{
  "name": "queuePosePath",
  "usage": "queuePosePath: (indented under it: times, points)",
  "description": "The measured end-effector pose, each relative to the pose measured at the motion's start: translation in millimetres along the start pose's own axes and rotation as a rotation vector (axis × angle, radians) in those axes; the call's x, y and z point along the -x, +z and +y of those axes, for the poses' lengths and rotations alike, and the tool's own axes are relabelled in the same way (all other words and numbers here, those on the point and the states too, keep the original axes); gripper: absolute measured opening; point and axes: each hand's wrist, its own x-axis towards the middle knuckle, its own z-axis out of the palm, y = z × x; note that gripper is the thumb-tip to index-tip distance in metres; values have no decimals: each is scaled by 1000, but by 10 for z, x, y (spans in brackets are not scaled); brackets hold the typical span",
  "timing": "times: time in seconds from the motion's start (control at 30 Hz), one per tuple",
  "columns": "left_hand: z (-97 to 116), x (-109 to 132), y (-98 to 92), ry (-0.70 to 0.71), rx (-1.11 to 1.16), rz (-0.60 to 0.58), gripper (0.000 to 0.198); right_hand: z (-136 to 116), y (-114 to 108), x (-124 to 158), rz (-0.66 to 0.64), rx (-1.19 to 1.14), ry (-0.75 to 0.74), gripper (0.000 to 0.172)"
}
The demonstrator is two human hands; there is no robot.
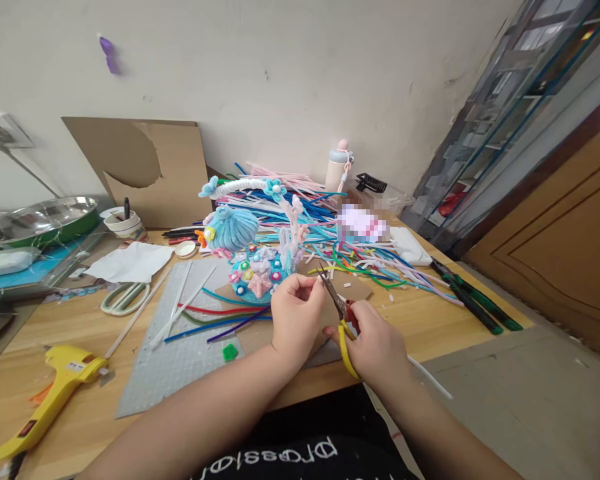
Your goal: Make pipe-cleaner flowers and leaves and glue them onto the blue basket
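My right hand [383,343] grips a pair of scissors [341,308] with yellow handles, the blades pointing up and to the left. Their tips lie beside the pinched fingers of my left hand [297,320]. Whatever those fingers hold is too small to make out. A white pipe cleaner [430,378] sticks out below my right hand. Just beyond my left hand stands a fuzzy pipe-cleaner craft [260,273] with a blue shell, small flowers, a pink star and an arched top. A small green flower [230,353] lies on the grey cutting mat [145,373].
A yellow glue gun [63,390] lies at left, near green-handled scissors [125,298] and a white cloth [130,262]. Heaped pipe cleaners [305,207] fill the back, before a bottle [339,167]. Green-handled pliers [475,300] rest at right. Cardboard [180,173] leans on the wall.
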Motion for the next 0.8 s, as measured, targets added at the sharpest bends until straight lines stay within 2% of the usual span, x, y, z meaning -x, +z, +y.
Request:
queuePosePath:
  times: [0.17,0.47,0.63,0.8]
  points:
    - [-24,11,2,3,-36,-1,14,-7,18,-8,43,24,5,18]
    - [-48,18,38,-23,2,-11,13,-34,12,-50,20,17,23,19]
    - [-71,-22,72,-28,-16,-12,14,0,47,-82,-22,-18,77,23]
    - [-121,-98,107,-114,27,-5,17,70,104,-146,-120,-132,102,27]
